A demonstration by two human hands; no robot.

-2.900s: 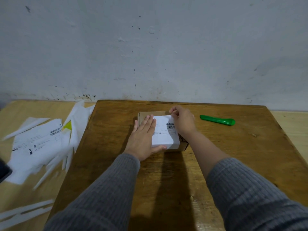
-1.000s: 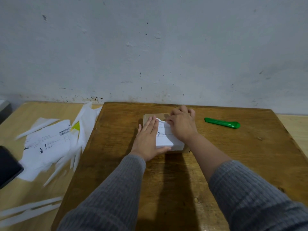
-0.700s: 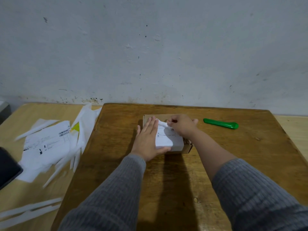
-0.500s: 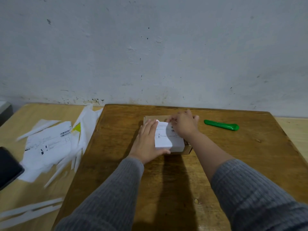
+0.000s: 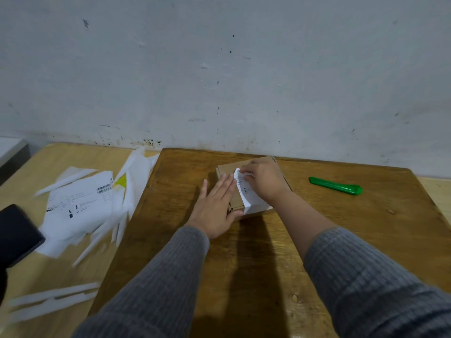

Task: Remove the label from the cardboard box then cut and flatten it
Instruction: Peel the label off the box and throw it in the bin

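The label (image 5: 246,193) is pinched half-peeled by the right hand (image 5: 264,181), the box (image 5: 234,200) pressed under the flat left hand (image 5: 217,208); cutting and flattening remain.

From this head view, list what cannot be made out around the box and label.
- Label print: too small and blurred to read.
- Right half of the cardboard box top: hidden under the right hand.
- Box's left side: covered by the left hand.
- Green cutter: blade not visible.
- Dark object at left: cut off by the frame edge.
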